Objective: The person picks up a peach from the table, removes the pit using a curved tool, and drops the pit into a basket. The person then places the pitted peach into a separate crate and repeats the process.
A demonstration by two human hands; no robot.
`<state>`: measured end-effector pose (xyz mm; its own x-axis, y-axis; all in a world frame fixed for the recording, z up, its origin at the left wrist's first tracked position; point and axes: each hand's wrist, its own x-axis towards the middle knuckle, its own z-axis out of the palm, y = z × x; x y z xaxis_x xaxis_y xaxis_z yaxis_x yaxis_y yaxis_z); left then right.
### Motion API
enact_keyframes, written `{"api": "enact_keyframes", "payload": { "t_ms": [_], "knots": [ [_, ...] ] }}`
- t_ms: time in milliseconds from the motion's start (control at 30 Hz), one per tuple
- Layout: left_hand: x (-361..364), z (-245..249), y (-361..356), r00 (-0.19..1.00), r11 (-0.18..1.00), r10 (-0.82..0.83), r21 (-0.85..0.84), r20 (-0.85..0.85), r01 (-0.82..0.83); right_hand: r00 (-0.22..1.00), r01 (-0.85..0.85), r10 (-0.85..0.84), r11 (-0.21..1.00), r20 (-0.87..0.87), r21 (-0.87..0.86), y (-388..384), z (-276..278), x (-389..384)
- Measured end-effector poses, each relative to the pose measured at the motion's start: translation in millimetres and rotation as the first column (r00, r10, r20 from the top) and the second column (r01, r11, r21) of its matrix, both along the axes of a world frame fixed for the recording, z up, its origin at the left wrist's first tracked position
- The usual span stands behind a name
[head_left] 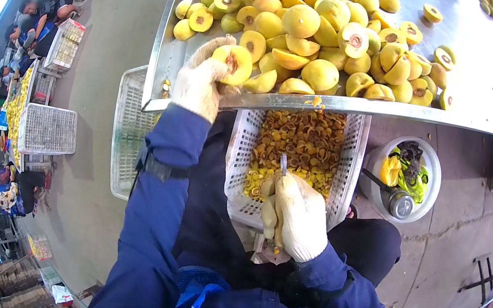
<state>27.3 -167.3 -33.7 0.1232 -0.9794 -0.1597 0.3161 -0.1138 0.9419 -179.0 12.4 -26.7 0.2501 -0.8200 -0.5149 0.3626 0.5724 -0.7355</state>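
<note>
My left hand (201, 83), in a whitish glove, holds a halved yellow fruit (233, 64) at the table's near edge, its cut face and brown centre showing. My right hand (294, 215), gloved too, is closed around a small metal tool (283, 164) whose tip points up and away from me. That hand is over the near side of a white crate (349, 172) holding brown and yellow scraps (298, 140). Beside my left hand, a pile of halved yellow fruit (321, 75) lies on the metal table (399, 113), some cut side up, others skin side up.
A white bucket (433, 187) with a flask and green and yellow items stands right of the crate. Another crate (131, 134) is at the left. Several people (54, 11) sit far left near stacked crates (47, 131). A black metal frame (485, 283) lies at the right.
</note>
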Motion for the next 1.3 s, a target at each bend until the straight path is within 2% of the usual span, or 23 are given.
{"api": "enact_keyframes", "payload": {
  "t_ms": [67,133,167,233,267,333,433,533,567,600,633,700,800,900,1000,1100,1300],
  "knots": [
    [2,-2,24,0.989,0.995,-0.083,0.047,-0.12,0.09,0.999,0.015,-0.017,0.997,-0.032,-0.073,1,-1,4],
    [-15,5,58,0.97,0.992,-0.1,0.05,-0.222,0.114,0.996,0.009,-0.02,0.992,-0.089,-0.125,1,6,5],
    [-17,-2,72,0.971,0.989,-0.129,0.043,-0.2,0.14,0.993,0.002,-0.021,0.989,-0.119,-0.15,0,9,6],
    [-31,-5,99,0.984,0.989,-0.134,0.043,-0.121,0.14,0.997,0.02,-0.03,0.989,-0.068,-0.148,1,7,7],
    [-35,-3,108,0.966,0.982,-0.181,0.019,-0.184,0.187,0.999,0.028,-0.035,0.989,-0.042,-0.145,2,6,8],
    [-39,-5,122,0.962,0.98,-0.199,-0.013,-0.188,0.2,0.997,0.055,-0.06,0.992,-0.038,-0.111,2,10,7],
    [-43,-1,130,0.95,0.985,-0.102,0.106,-0.296,0.139,0.996,0.026,-0.034,0.995,-0.08,-0.093,3,8,9],
    [-42,1,133,0.956,0.99,-0.123,0.027,-0.268,0.135,0.995,-0.063,0.058,0.996,-0.077,-0.059,4,16,8],
    [-46,0,134,0.991,0.995,-0.099,0.011,-0.089,0.101,0.992,-0.094,0.088,0.994,-0.092,-0.063,3,18,9],
    [-44,0,136,0.994,0.994,-0.097,0.04,-0.041,0.098,0.987,-0.127,0.119,0.99,-0.107,-0.066,4,19,10],
    [-43,2,138,0.995,0.993,-0.095,0.066,0.007,0.095,0.963,-0.147,0.083,0.96,-0.257,-0.239,5,15,12],
    [-47,8,142,0.997,0.998,-0.024,0.06,-0.08,0.029,0.859,-0.249,-0.072,0.806,-0.507,-0.537,11,2,17],
    [-51,2,145,0.978,0.997,0.064,0.05,-0.198,-0.055,0.784,-0.248,-0.195,0.772,-0.589,-0.586,11,-5,23],
    [-50,-4,148,0.954,0.999,0.007,0.041,-0.3,0.005,0.745,-0.227,-0.29,0.737,-0.6,-0.637,11,-11,26],
    [-56,-4,148,0.923,0.999,0.013,0.049,-0.384,0.006,0.686,-0.263,-0.298,0.749,-0.664,-0.608,11,-9,27],
    [-58,-5,151,0.917,0.998,0.009,0.06,-0.398,0.017,0.667,-0.295,-0.305,0.73,-0.68,-0.617,10,-7,26],
    [-60,-9,149,0.949,0.998,0.048,0.049,-0.311,-0.034,0.702,-0.331,-0.207,0.752,-0.682,-0.57,8,-9,20]
  ]
}}
